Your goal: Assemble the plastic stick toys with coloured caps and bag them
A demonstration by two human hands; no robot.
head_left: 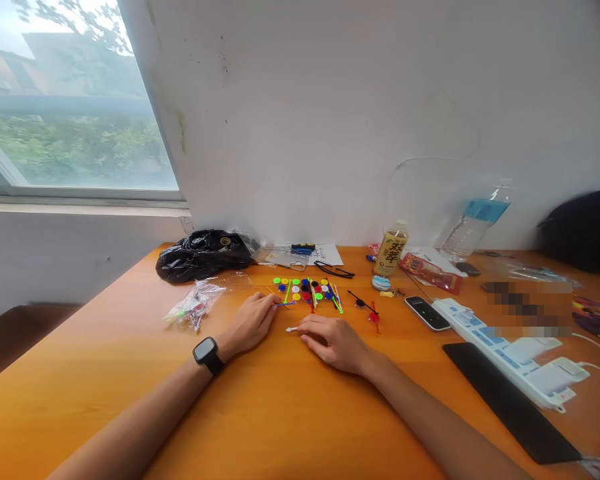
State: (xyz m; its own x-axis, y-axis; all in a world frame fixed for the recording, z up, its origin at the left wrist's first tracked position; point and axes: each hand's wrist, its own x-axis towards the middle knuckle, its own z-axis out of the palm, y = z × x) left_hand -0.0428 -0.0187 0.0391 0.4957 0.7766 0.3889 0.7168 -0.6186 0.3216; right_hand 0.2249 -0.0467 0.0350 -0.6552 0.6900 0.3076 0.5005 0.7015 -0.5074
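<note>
My left hand (253, 323), with a black watch on its wrist, has its fingers pressed together at the near end of a thin blue plastic arrow (287, 304). A yellow stick (271, 291) lies beside those fingertips. To the right, my right hand (334, 341) rests low over the table with bent fingers around a white plastic arrow (292, 329), whose tip points left; the rest of it is hidden. Just beyond both hands are rows of coloured round discs (296, 289) and several coloured sticks (337, 300).
Left of the discs lie a clear bag of small parts (197, 307) and a black plastic bag (200, 257). On the right are a black arrow with a disc (361, 303), a red one (375, 320), a drink bottle (391, 250), a phone-like device (427, 313) and a power strip (505, 353).
</note>
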